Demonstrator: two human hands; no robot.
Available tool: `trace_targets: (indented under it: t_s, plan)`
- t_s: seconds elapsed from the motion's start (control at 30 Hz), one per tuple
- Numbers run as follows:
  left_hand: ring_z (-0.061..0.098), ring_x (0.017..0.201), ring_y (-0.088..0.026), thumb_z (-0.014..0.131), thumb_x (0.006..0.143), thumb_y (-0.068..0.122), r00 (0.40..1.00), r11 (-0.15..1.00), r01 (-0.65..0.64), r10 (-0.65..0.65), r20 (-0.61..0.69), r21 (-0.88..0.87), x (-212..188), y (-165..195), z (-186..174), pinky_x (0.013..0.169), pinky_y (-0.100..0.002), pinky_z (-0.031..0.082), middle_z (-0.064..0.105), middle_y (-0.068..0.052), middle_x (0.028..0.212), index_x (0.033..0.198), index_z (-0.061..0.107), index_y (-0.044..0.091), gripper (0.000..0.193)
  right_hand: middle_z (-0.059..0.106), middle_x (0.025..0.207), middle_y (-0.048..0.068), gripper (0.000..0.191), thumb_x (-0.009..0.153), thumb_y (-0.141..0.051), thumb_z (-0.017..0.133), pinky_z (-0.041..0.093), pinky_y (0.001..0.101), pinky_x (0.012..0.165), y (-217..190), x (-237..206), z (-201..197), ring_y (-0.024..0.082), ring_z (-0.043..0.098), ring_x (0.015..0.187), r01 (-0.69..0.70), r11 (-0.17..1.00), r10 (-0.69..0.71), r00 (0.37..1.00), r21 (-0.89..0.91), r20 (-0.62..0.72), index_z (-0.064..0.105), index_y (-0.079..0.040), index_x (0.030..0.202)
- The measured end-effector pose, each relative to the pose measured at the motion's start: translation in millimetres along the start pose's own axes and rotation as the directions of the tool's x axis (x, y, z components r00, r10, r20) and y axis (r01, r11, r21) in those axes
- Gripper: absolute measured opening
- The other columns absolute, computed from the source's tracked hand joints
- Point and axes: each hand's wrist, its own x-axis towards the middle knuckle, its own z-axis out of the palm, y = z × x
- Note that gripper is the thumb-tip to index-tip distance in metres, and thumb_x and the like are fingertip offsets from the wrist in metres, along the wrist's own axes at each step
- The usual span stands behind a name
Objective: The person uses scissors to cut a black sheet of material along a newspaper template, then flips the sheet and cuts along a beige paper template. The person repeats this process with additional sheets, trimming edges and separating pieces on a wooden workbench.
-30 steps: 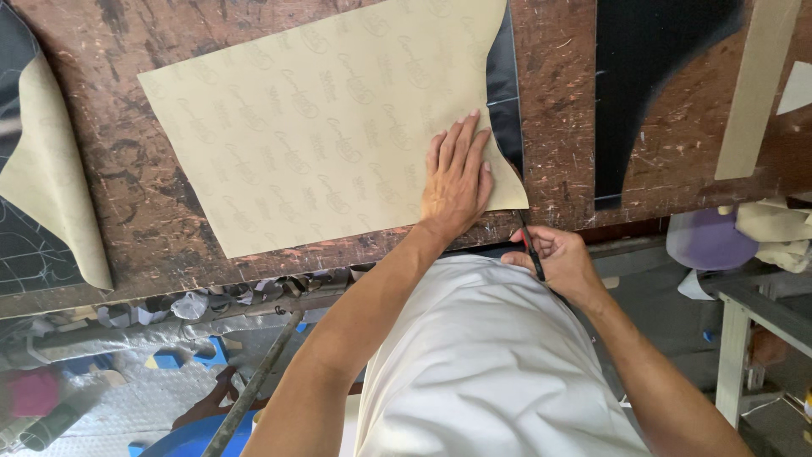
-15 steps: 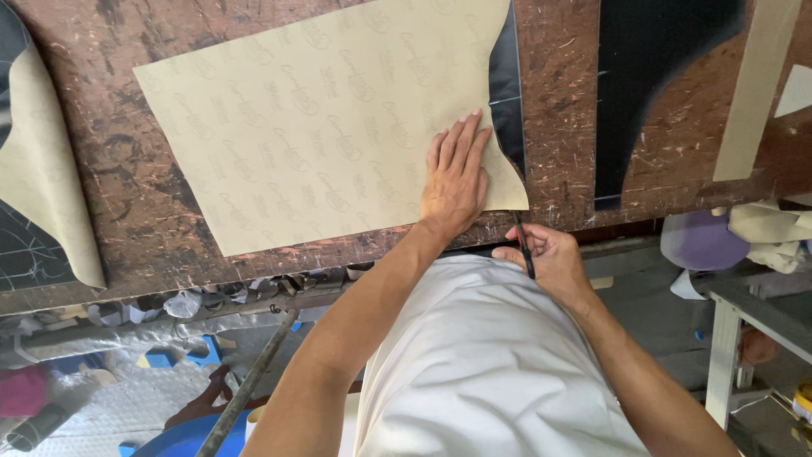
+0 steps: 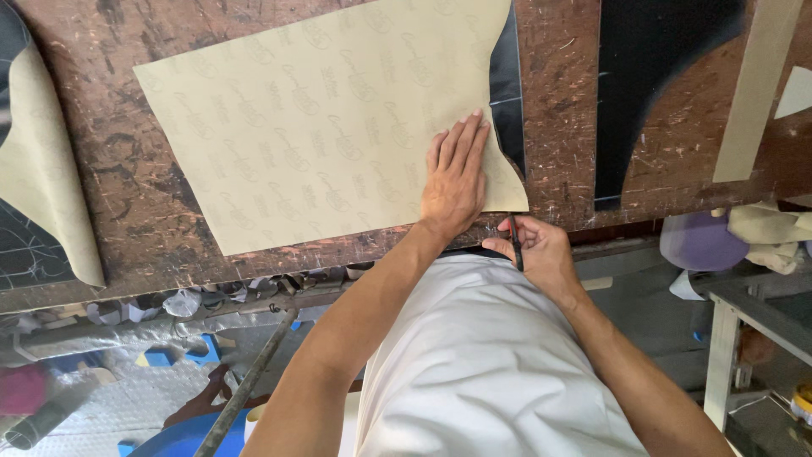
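Note:
A large beige patterned sheet [image 3: 321, 127] lies flat on a worn brown wooden table [image 3: 127, 203]. My left hand [image 3: 455, 182] presses flat on the sheet's near right corner, fingers together and pointing away from me. My right hand [image 3: 537, 251] sits at the table's front edge, just below that corner, closed around a thin dark tool [image 3: 514, 241] with a reddish tip. The tool's upper end touches the sheet's edge. A black piece of material [image 3: 507, 85] shows from under the sheet's right side.
A second black sheet [image 3: 651, 93] and a beige strip [image 3: 753, 93] lie on the table at right. Another beige piece [image 3: 42, 195] hangs over the left edge. Scraps [image 3: 182, 302] and a metal rod [image 3: 249, 381] lie below the table. A purple object [image 3: 698, 241] sits at right.
The view has shifted slightly, with the sheet sitting a little further left in frame. My right hand has edged down and left at the table edge. My left hand stays pressed on the corner.

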Motion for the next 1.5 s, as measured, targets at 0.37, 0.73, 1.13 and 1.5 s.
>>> trace_targets:
  t_s: [0.37,0.73,1.13,1.5]
  plan:
    - [0.032,0.153,-0.029,0.057,0.088,0.006,1.000,1.000,0.017,-0.017,0.026,0.002,1,1,0,0.128,-0.050,0.024,0.031,-0.012,0.166,0.157,0.034,0.000,0.073,0.070,0.079,0.000,0.034,0.078,-0.015,0.089,0.045,0.0177,0.056,-4,11,10,0.001,0.056,0.065,-0.080,0.995,0.083,0.996,0.063,-0.046,0.070,0.000,0.102]
    - [0.033,0.152,-0.029,0.056,0.088,0.005,1.000,1.000,0.019,-0.019,0.022,0.000,3,2,-2,0.127,-0.050,0.024,0.031,-0.012,0.166,0.157,0.033,0.000,0.073,0.072,0.083,0.006,0.033,0.080,-0.010,0.088,0.049,0.0218,0.063,-5,12,10,0.007,0.060,0.071,-0.107,0.993,0.110,0.992,0.045,-0.057,0.070,0.004,0.103]
    - [0.032,0.153,-0.028,0.056,0.090,0.005,1.000,1.000,0.023,-0.023,0.012,0.002,1,1,-1,0.129,-0.049,0.024,0.031,-0.011,0.167,0.158,0.033,0.001,0.072,0.069,0.076,0.002,0.029,0.081,-0.011,0.088,0.044,0.0200,0.057,-7,14,12,0.004,0.054,0.064,-0.078,0.994,0.082,0.996,0.082,-0.041,0.072,0.002,0.101]
    - [0.032,0.153,-0.028,0.056,0.089,0.006,1.000,1.000,0.017,-0.017,0.017,0.008,0,2,-2,0.128,-0.049,0.024,0.030,-0.012,0.167,0.158,0.032,-0.001,0.073,0.068,0.072,0.000,0.032,0.079,-0.015,0.089,0.041,0.0192,0.053,-14,13,11,0.003,0.053,0.061,-0.095,0.995,0.097,0.993,0.036,-0.062,0.073,0.002,0.102]
